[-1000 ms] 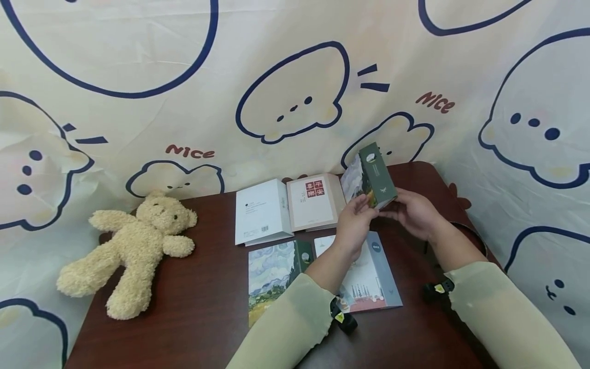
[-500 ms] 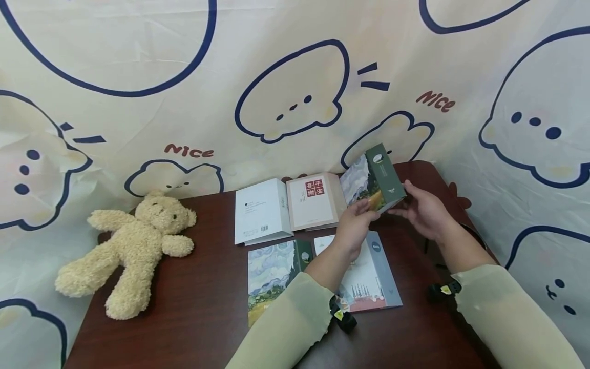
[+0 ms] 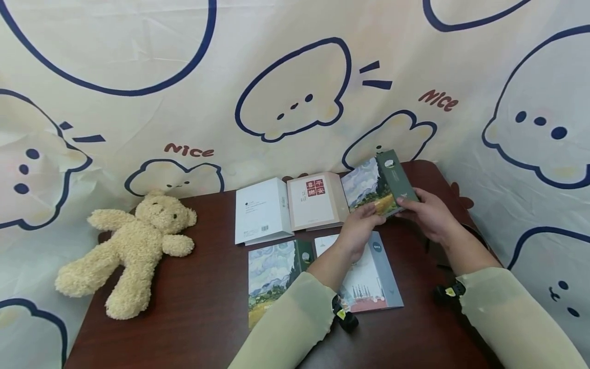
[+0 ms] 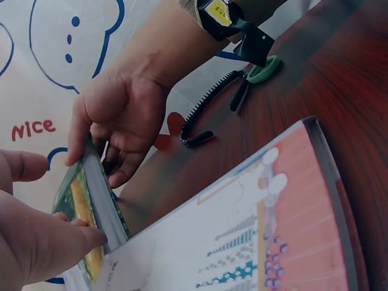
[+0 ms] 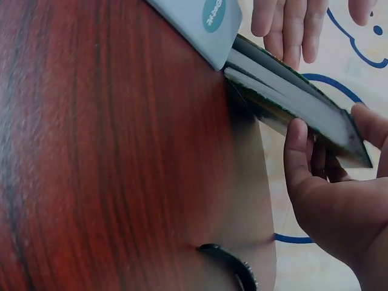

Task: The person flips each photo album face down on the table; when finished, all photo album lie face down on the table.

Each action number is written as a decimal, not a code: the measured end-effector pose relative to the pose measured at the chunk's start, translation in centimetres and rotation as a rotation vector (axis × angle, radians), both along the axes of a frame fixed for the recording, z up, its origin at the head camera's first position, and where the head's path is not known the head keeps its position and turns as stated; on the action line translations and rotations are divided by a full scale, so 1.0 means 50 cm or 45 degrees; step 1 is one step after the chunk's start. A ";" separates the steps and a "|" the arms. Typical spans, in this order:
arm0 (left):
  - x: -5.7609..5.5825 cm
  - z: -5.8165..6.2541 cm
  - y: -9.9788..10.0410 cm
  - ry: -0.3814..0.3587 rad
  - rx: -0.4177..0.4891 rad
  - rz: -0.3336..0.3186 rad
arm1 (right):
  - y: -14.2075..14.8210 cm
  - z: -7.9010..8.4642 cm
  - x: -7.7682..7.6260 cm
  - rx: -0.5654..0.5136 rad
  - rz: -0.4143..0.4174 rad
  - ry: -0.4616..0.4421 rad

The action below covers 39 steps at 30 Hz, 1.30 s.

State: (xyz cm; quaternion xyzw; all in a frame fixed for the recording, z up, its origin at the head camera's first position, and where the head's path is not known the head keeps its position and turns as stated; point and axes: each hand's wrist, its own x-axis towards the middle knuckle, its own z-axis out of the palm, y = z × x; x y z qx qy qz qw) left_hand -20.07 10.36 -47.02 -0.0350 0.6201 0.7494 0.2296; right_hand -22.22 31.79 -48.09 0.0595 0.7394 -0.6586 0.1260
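Note:
A thick book (image 3: 366,182) with a landscape painting and green strip on its cover slants at the table's back right, beside a beige book (image 3: 315,205). My right hand (image 3: 428,215) grips its lower right corner, thumb on the cover and fingers underneath. My left hand (image 3: 359,233) reaches to its lower left corner with the fingers fairly straight over the cover. In the right wrist view the left fingers (image 5: 294,30) extend beside the cover, and the page edges (image 5: 285,97) face the camera. Below the left forearm lies a white-and-blue book (image 3: 364,279), partly hidden.
A white book (image 3: 262,210) lies back left of the beige one. In front is another painting-covered book (image 3: 272,274), partly behind the left sleeve. A cream teddy bear (image 3: 138,251) lies at the left of the brown table (image 3: 198,318). A black toothed band (image 4: 209,103) lies at the right.
The held book has shifted right and tipped flatter, so more of its painted cover shows. My right hand moved right with it, its thumb now over the cover. The left hand moved slightly right.

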 end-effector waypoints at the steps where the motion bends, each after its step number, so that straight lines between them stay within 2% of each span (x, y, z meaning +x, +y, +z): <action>1: 0.000 -0.002 -0.001 -0.010 0.000 -0.013 | 0.001 -0.001 0.000 0.011 -0.010 -0.008; 6: -0.002 -0.010 -0.006 -0.070 0.020 -0.035 | 0.007 -0.006 -0.002 0.052 -0.041 -0.043; 10: -0.004 -0.013 -0.009 -0.079 0.041 -0.047 | 0.008 -0.010 -0.006 0.151 -0.063 -0.037; 16: -0.005 -0.015 -0.011 -0.081 0.057 -0.045 | 0.014 -0.015 -0.008 0.461 -0.096 -0.020; 21: -0.006 -0.021 -0.011 -0.092 0.067 -0.041 | 0.022 -0.016 -0.003 0.693 -0.061 -0.006; 27: -0.002 -0.028 -0.010 -0.001 -0.069 -0.097 | 0.027 -0.013 -0.001 0.870 0.026 -0.024; 31: 0.001 -0.029 -0.010 0.058 -0.158 -0.146 | 0.027 -0.015 -0.003 0.936 0.072 -0.049; 39: 0.005 -0.025 -0.010 0.077 -0.217 -0.158 | 0.027 -0.019 -0.006 1.023 0.085 -0.035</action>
